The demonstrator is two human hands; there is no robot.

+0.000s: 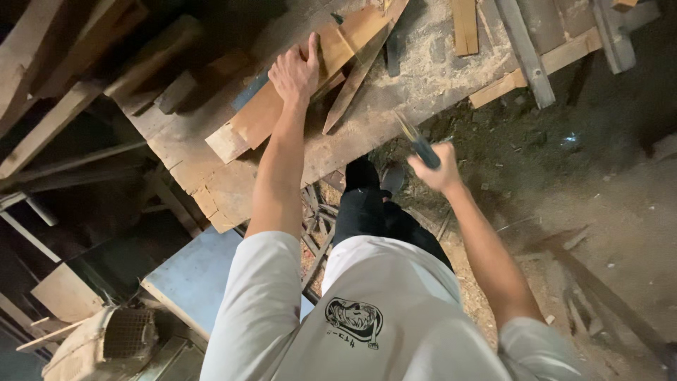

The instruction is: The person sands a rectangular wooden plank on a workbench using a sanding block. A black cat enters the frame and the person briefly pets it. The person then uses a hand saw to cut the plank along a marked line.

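Left hand [296, 70]: laid flat, fingers together and thumb spread, pressed down on the upper face of a long pale-brown wooden plank [296, 88]. Nothing is pinched; the plank is pinned under the palm.

Right hand [438, 171]: closed in a fist around the dark handle of a narrow-bladed hand tool [417, 141], motion-blurred, its kind not to be told. It is held in the air off the near edge of the workbench, well apart from the plank.

Plank: laid diagonally across the worn grey-brown wooden workbench [395, 106], its lower, paler sawn end near the bench's left edge, its upper end toward the far edge. A flat face, square-cut and dusted with sawdust, is shown. A slim tapered wooden offcut [356, 77] is lying just beside and partly against it.

Risks, as judged: the left fingers lie on the piece itself, so a blow or cut landing near them could injure them; loose sawdust under the plank could let it slide; blur suggests a fast swing, which could miss.

Surroundings: further timber strips [465, 27] at the bench's far edge, stacked dark boards [84, 63] beyond its left edge, a pale blue panel [197, 271] and an earthen floor [599, 183] below.
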